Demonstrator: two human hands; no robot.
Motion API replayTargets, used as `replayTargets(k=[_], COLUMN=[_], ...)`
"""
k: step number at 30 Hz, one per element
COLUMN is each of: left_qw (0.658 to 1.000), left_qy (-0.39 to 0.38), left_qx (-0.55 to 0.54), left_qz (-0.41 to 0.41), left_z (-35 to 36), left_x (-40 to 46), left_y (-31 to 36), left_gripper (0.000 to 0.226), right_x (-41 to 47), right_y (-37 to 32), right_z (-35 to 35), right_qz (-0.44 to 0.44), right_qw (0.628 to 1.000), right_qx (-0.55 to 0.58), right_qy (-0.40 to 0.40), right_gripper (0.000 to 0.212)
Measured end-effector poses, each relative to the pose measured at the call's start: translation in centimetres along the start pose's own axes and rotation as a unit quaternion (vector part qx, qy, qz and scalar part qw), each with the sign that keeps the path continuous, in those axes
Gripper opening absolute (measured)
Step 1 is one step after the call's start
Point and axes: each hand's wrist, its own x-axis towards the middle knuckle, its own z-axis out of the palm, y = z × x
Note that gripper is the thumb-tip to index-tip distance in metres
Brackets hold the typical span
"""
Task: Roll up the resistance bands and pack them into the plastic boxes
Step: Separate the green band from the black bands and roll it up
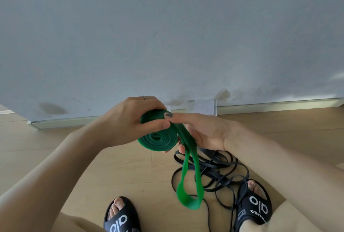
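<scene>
Green band [158, 136], half coiled, is pinched by the left hand [128, 120] above the floor [55, 138] while the right hand [202, 131] grips its hanging loop. Loosen the pinch and the springy coil could unwind.

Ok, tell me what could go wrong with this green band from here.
The green band is only partly rolled; the left hand pinches the coil while the right hand guides the loose tail. If the pinch slips, the coil may spring open. The hanging loop dangles near the black bands piled on the floor and could snag on them.
</scene>
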Motion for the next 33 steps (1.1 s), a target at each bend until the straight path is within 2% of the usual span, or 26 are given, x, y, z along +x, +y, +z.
replayTargets(k=[4,7,11,15,19,22,24,27,28,33], left_qw=[0.997,0.994,0.99,0.99,0.998,0.989,0.989,0.998,0.998,0.997], left_qy=[-0.058,-0.078,-0.114,-0.099,-0.032,-0.016,-0.034,-0.058,-0.053,-0.016], left_qx=[0.039,0.067,0.075,0.093,-0.053,-0.143,-0.132,-0.011,0.001,-0.067], left_qz=[-0.018,-0.025,-0.048,-0.034,-0.029,-0.032,-0.056,-0.034,-0.018,0.024], left_z=[0.7,1.4,2.1,2.2,0.8,0.3,0.3,1.5,1.8,1.1], left_x=[-0.1,0.1,0.5,1.0,0.6,0.3,0.3,0.4,0.4,0.5], left_y=[0.5,0.5,0.8,0.9,0.6,0.6,0.5,0.6,0.7,0.8], left_gripper=[0.039,0.043,0.035,0.042,0.03,0.026,0.028,0.035,0.037,0.028], right_x=[0.8,0.9,1.0,0.7,-0.2,-0.6,-0.1,0.8,0.9,0.2], right_y=[0.8,0.4,0.4,0.5,-0.3,-0.3,-0.1,0.6,0.7,0.1], right_z=[0.7,0.9,1.1,0.8,-0.4,0.0,0.5,0.7,0.8,-0.1], right_qz=[-0.002,0.001,0.007,-0.001,0.001,-0.012,-0.007,0.009,0.011,-0.015], right_qw=[0.997,0.988,0.974,0.982,0.998,0.999,1.0,0.993,0.992,0.995], right_qx=[-0.062,-0.14,-0.211,-0.171,-0.055,0.029,-0.004,-0.091,-0.104,-0.09], right_qy=[0.047,0.066,0.088,0.079,0.004,-0.031,0.013,0.071,0.077,0.04], right_gripper=[0.071,0.069,0.06,0.059,0.062,0.051,0.055,0.087,0.093,0.073])
